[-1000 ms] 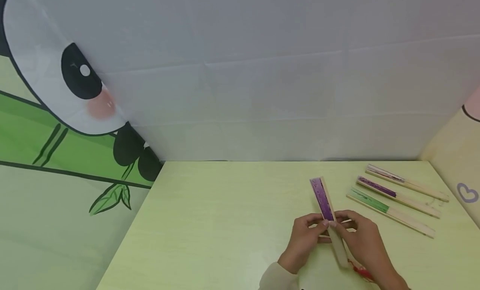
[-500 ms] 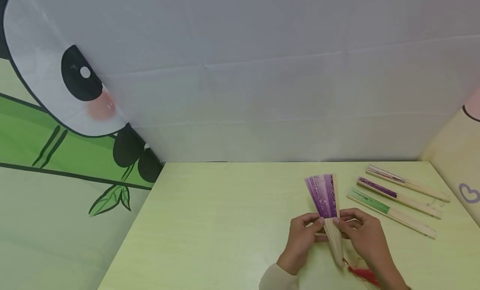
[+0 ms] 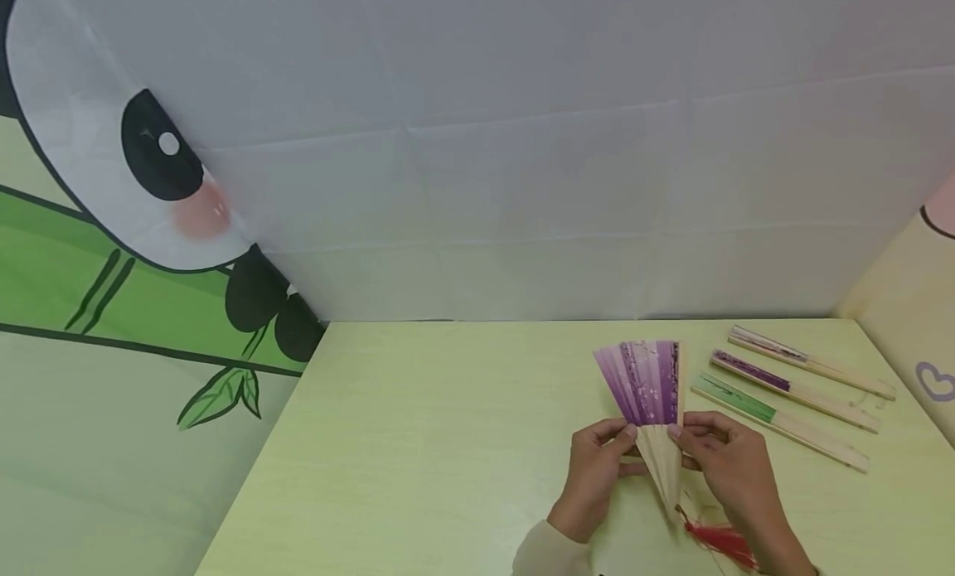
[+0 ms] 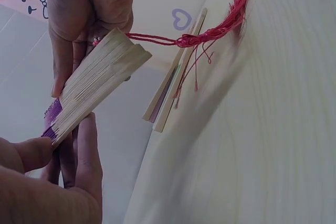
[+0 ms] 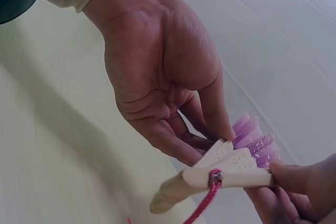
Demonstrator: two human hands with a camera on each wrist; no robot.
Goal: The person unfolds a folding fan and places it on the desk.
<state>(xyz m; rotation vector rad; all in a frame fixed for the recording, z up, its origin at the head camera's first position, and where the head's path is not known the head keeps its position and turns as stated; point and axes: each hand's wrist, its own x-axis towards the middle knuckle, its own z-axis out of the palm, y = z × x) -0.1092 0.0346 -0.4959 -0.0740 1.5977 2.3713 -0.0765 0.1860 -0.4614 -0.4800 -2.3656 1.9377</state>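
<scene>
A purple folding fan [image 3: 643, 385] with pale wooden ribs is partly spread between my two hands, its pivot end toward me. My left hand [image 3: 592, 472] pinches its left outer rib between thumb and fingers; my right hand [image 3: 734, 468] pinches the right outer rib likewise. From the pivot hangs a red tassel [image 3: 719, 543], near my right wrist. In the left wrist view the rib stack [image 4: 97, 82] is seen from the pivot end, above the table. The right wrist view shows cut-out patterns on the ribs [image 5: 236, 162] and the red cord at the pivot.
Three folded fans lie slanted on the right of the table [image 3: 418, 443]: a pale mauve one [image 3: 809, 362] farthest back, a dark purple one [image 3: 791, 391], and a green one [image 3: 776, 423] nearest my right hand. A white backdrop [image 3: 522, 186] stands behind the table.
The fan has gone from folded to partly spread, showing more purple leaf. My hands have moved slightly apart, and the tassel has swung into fuller view.
</scene>
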